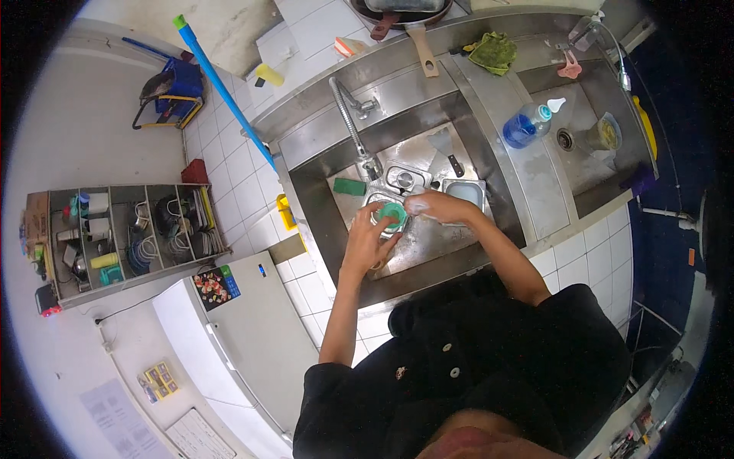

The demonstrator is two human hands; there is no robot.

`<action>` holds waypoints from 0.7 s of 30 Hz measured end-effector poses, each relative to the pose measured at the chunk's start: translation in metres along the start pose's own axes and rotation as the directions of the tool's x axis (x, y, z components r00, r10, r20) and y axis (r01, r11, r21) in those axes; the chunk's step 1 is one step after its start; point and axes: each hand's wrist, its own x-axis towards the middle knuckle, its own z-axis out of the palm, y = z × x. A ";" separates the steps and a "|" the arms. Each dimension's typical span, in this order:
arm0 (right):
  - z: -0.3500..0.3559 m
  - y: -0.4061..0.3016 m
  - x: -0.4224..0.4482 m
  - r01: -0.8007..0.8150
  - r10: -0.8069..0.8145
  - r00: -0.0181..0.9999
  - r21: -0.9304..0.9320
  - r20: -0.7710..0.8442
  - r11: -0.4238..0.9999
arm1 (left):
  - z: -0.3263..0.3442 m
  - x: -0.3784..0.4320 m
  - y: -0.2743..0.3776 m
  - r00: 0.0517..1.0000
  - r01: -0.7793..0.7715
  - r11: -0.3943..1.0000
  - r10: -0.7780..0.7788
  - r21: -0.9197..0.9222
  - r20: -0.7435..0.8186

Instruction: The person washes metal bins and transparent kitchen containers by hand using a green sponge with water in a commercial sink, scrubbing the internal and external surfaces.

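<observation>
My left hand (367, 238) grips a small green plastic cup (393, 211) over a steel container in the sink (487, 226). Close to the cup's right side, my right hand (444, 207) has curled fingers covered in white suds. Whether something sits inside those fingers is hidden. Just beyond the hands lies a rectangular steel pan (404, 175). Another steel pan (467, 192), holding cloudy liquid, stands partly behind my right forearm. A green scouring pad (350, 186) rests to the left, below the flexible faucet's spray head (370, 166).
A dark-handled scraper (450, 155) lies at the sink's far side. On the divider stands a bottle of blue liquid (527, 125), with a green cloth (493, 53) behind it. A second basin (565, 97) is to the right. A blue pole (226, 89) leans at the left.
</observation>
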 end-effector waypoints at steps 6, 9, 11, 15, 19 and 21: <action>0.011 0.030 0.017 0.198 -0.221 0.973 0.238 0.072 0.951 | 0.006 -0.003 -0.008 0.997 -0.075 0.997 0.076 0.034 -0.012; 0.017 0.043 0.020 0.213 -0.236 0.969 0.244 0.068 0.946 | -0.004 -0.002 -0.005 0.995 -0.052 0.998 0.054 -0.032 0.081; 0.018 0.051 0.020 0.211 -0.233 0.971 0.260 0.059 0.942 | -0.010 0.000 -0.004 0.988 -0.028 0.996 0.040 -0.084 0.149; 0.009 0.026 0.017 0.058 -0.103 0.989 0.350 0.110 0.935 | -0.022 0.001 0.004 0.960 0.061 0.985 -0.014 -0.160 0.279; 0.013 0.031 0.014 0.022 -0.065 0.993 0.372 0.104 0.928 | -0.008 -0.002 0.004 0.957 0.108 0.962 -0.033 -0.249 0.287; 0.013 0.031 0.009 0.081 -0.111 0.991 0.339 0.071 0.937 | -0.007 0.000 0.006 0.886 0.266 0.933 -0.136 -0.244 0.444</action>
